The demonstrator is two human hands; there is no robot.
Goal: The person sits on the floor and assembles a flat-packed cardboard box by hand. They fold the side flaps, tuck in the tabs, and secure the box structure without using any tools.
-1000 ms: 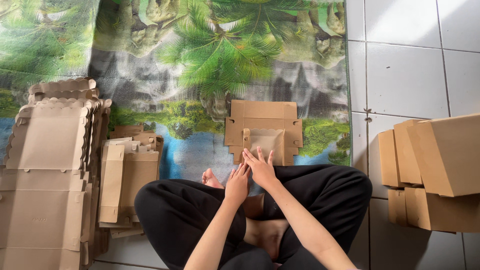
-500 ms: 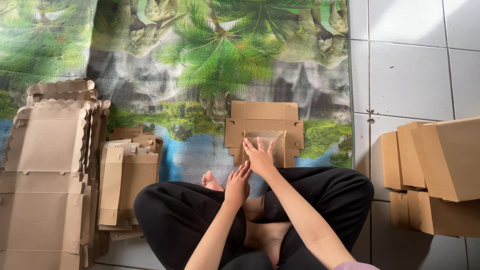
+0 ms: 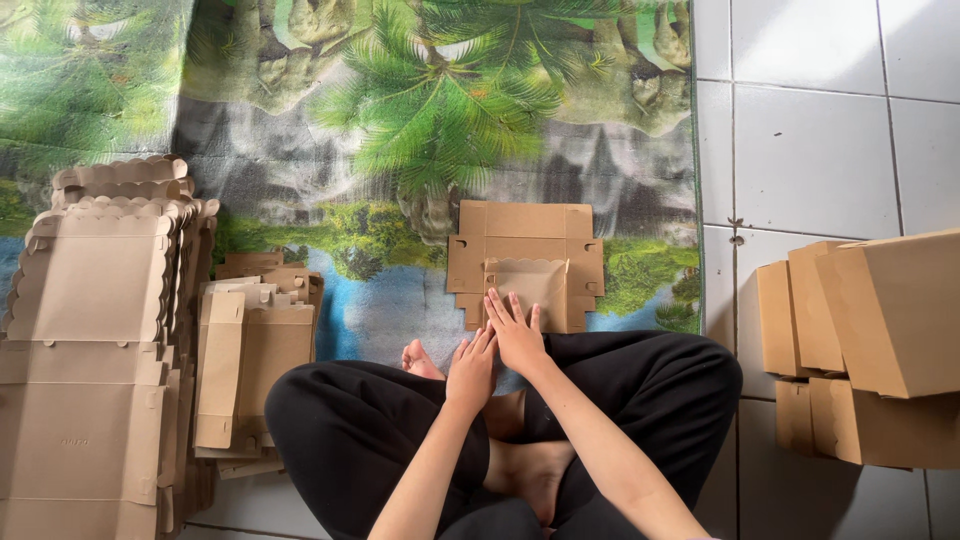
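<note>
Both hands have slid forward since a second ago: the right hand (image 3: 518, 335) now lies flat, fingers spread, on the near edge of the flat brown cardboard box blank (image 3: 525, 262) on the palm-printed floor mat (image 3: 420, 120). Beside it the left hand (image 3: 472, 372) rests with fingers together, holding nothing. Folding seems at its start; next, I judge, a flap needs lifting and creasing.

The person wears loose black trousers (image 3: 360, 420), with forearms, both hands and feet bare.
</note>
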